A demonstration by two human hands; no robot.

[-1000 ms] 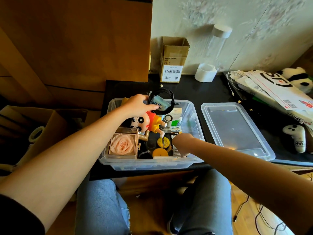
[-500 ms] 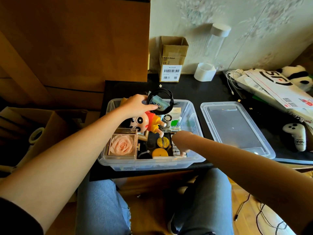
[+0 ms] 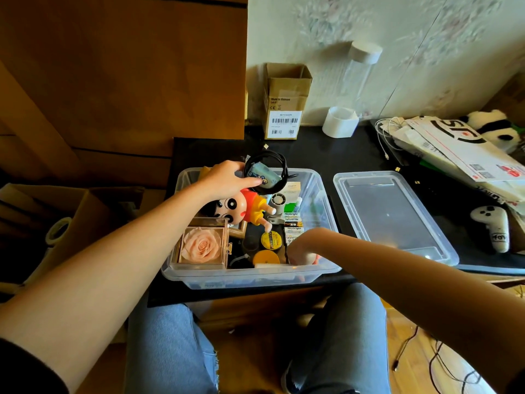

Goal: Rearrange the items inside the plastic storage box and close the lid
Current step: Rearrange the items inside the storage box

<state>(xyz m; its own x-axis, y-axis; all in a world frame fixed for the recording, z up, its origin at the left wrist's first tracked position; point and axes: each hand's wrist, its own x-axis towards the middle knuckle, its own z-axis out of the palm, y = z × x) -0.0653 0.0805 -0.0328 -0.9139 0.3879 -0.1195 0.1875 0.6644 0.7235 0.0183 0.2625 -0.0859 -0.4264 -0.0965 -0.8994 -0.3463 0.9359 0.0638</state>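
L hand (image 3: 224, 180) grips coiled cable (image 3: 267, 173); R hand (image 3: 302, 248) in box (image 3: 250, 275), grip unclear; black desk (image 3: 326, 157), papered wall.

A peach rose (image 3: 201, 245) (in a clear case), a red-and-yellow figurine (image 3: 246, 207), blue jeans (image 3: 167, 348).

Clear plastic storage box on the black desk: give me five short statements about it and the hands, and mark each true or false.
1. The clear plastic storage box has its lid on. False: the clear plastic lid lies on the desk to its right.
2. The left hand holds a coiled black cable. True.
3. A peach rose in a clear case sits in the box's near left corner. True.
4. The right hand rests on the lid. False: it reaches inside the box.
5. The cartoon boy figurine stands outside the box. False: it lies inside.
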